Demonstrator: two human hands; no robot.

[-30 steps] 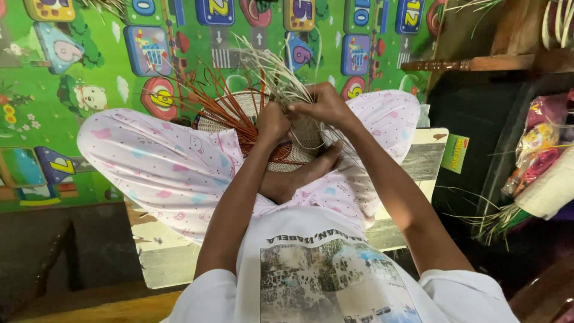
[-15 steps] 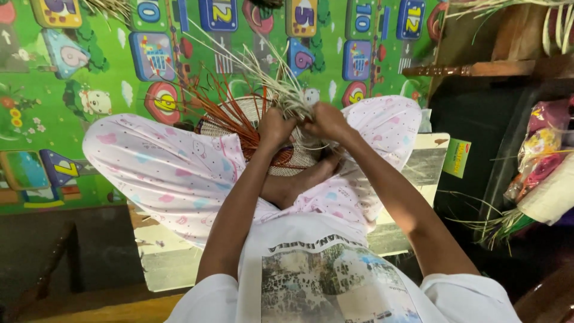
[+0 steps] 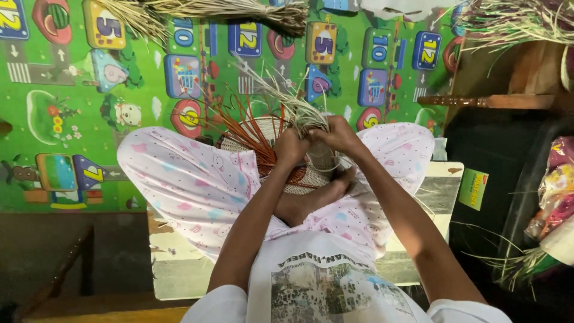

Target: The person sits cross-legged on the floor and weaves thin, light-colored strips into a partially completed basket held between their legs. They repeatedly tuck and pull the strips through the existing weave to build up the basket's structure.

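Two hands: left hand [image 3: 291, 148] and right hand [image 3: 338, 133], both closed on pale straw strands [image 3: 299, 107] too many to count. One round woven basket base [image 3: 272, 157] in the lap, with many reddish-brown spokes [image 3: 248, 125], number unclear. One bare foot [image 3: 323, 192] showing. One green play mat [image 3: 78, 90] on the floor. One dried straw bundle [image 3: 221, 8] at the mat's far edge. One wooden shelf [image 3: 496, 100] to the right. One white board [image 3: 179, 269] under the legs.
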